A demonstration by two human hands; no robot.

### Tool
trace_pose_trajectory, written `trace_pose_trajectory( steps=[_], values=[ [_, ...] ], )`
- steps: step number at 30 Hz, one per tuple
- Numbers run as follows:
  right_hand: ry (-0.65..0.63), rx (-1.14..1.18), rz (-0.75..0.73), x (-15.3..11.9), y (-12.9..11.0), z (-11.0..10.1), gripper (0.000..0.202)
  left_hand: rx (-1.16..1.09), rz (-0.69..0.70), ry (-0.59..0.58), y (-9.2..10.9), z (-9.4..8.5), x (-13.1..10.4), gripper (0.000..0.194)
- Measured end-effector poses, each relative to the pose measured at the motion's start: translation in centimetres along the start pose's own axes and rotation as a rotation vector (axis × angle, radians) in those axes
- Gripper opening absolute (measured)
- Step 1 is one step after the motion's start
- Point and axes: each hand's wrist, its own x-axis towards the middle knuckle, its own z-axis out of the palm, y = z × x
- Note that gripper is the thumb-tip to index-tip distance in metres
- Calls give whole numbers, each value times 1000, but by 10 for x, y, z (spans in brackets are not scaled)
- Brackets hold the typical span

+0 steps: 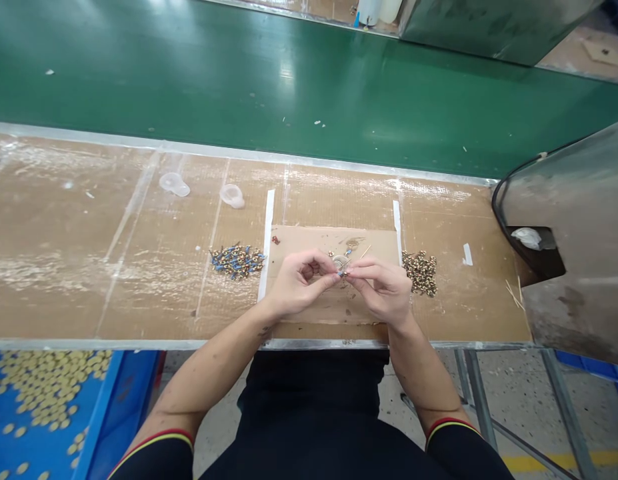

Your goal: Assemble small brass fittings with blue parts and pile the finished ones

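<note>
Over a cardboard sheet (339, 315), my left hand (303, 283) pinches a small blue-and-brass part (341, 274) between thumb and finger. My right hand (383, 288) meets it fingertip to fingertip; its thumb and forefinger are closed at the part's other end, where the detail is too small to make out. Just behind the fingers sits a small round dish (340, 261), partly hidden. A thin wooden stick (365, 251) shows above my right fingers. Left of the sheet lies a pile of blue-and-brass parts (237, 261); to its right is a pile of brass parts (420, 273).
A green conveyor belt (239, 87) runs behind the table. Two clear plastic cups (232, 195) lie at the back left. A metal housing (579, 267) with a black cable stands at right. Below left, a blue tray (101, 413) holds many yellowish discs.
</note>
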Motion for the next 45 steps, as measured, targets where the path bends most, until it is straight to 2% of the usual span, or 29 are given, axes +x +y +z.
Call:
trace_pose_trajectory(
  steps=[4, 13, 26, 29, 31, 35, 38, 41, 45],
  values=[
    [-25, -18, -26, 1, -2, 1, 28, 35, 2, -39, 4, -3, 0, 19],
    [-49, -40, -34, 3, -6, 1, 30, 159, 153, -69, 8, -5, 1, 12],
    [41, 43, 101, -2, -5, 5, 16, 316, 453, 24, 6, 1, -1, 12],
    [15, 45, 78, -2, -5, 4, 19, 268, 386, 13, 9, 1, -2, 9],
    [-3, 23, 50, -1, -5, 2, 21, 164, 239, -19, 11, 0, -1, 8],
    [-44, -23, -11, 0, -6, 0, 26, -123, -113, -140, 14, -4, 3, 25],
    [-94, -38, -56, 2, -6, -1, 27, -276, -265, -235, 12, -9, 6, 35],
    [-114, -50, -52, 3, -7, -2, 24, -272, -270, -243, 10, -10, 7, 34],
    [-75, -20, -4, 3, -7, -1, 18, -92, -108, -113, 12, -5, 2, 19]
  ],
)
